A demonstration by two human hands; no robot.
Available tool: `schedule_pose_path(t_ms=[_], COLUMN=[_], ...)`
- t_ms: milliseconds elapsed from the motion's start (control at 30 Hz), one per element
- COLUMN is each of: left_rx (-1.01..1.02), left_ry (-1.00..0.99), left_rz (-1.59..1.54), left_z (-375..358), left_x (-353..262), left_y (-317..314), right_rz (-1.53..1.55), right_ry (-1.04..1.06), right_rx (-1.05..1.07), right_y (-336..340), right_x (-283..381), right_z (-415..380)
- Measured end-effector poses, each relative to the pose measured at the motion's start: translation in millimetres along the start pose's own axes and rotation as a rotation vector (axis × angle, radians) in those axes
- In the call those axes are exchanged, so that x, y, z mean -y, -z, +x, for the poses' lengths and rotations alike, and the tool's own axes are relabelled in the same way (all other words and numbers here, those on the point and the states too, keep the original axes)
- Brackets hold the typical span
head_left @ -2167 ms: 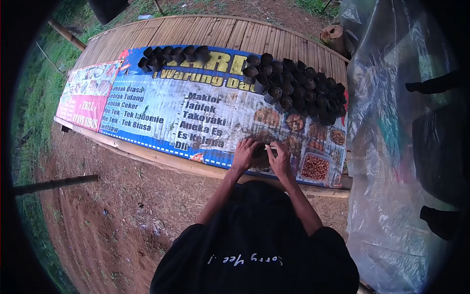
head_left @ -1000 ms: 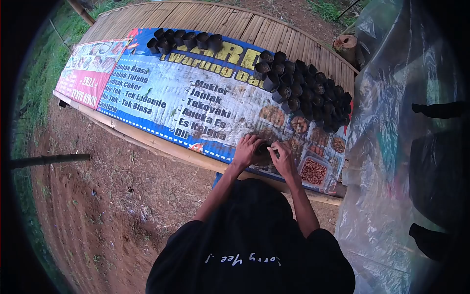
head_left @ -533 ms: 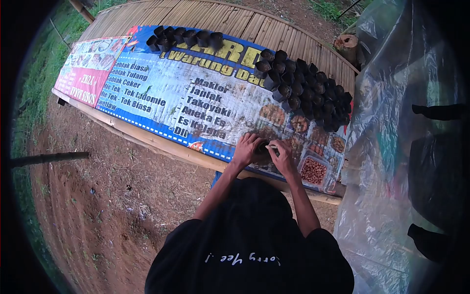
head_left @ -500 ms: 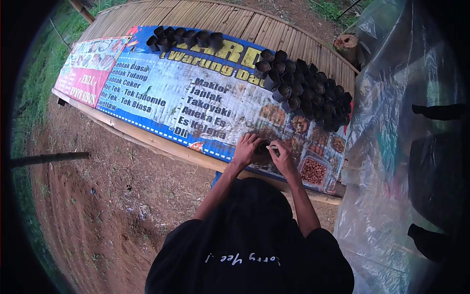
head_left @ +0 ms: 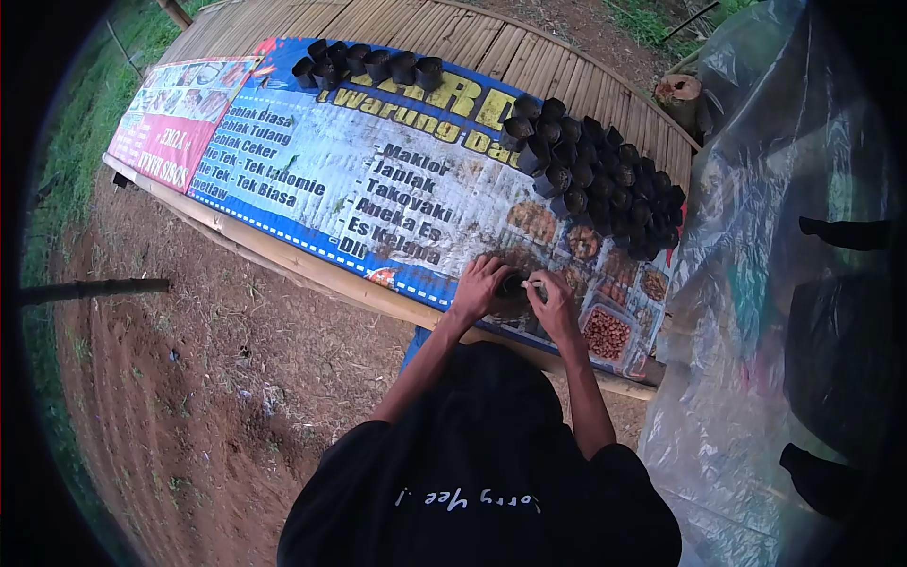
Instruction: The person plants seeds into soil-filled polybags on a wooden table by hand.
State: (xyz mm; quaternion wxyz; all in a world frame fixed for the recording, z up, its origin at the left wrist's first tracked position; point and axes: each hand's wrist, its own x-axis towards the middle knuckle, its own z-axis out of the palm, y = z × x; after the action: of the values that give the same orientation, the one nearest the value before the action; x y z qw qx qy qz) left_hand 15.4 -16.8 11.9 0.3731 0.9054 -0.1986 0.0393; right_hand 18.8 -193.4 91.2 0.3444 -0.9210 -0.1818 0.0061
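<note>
At the near edge of the banner-covered table, my left hand (head_left: pixel 480 286) curls around the side of a small black planting bag (head_left: pixel 511 284). Dark contents show at the bag's mouth. My right hand (head_left: pixel 552 300) is at the bag's right rim, thumb and forefinger pinched together over a small pale thing too tiny to name. To the right of that hand is a clear square tub (head_left: pixel 607 334) of reddish-brown seeds.
Many filled black planting bags (head_left: pixel 605 175) stand packed at the right rear of the printed banner (head_left: pixel 312 217). Several more bags (head_left: pixel 378 66) line its far left edge. Bare bamboo slats (head_left: pixel 472 38) lie behind, and clear plastic sheeting (head_left: pixel 727 378) hangs at right.
The view has shifted slightly, so the table and bags sit a little differently in frame. Both hands stay at the same bag, with only a small shift in the right fingers.
</note>
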Motion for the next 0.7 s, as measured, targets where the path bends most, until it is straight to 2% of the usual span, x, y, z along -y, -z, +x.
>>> schedule_pose_path(t_ms=[700], left_rx=[-0.012], left_ry=[-0.012], left_rz=[-0.006], left_z=[2.1], left_x=[1.1], left_y=[-1.3], right_rz=[0.017], right_ry=[0.039], right_rx=[0.001], right_y=[-6.2], right_x=[4.7], right_z=[-2.1])
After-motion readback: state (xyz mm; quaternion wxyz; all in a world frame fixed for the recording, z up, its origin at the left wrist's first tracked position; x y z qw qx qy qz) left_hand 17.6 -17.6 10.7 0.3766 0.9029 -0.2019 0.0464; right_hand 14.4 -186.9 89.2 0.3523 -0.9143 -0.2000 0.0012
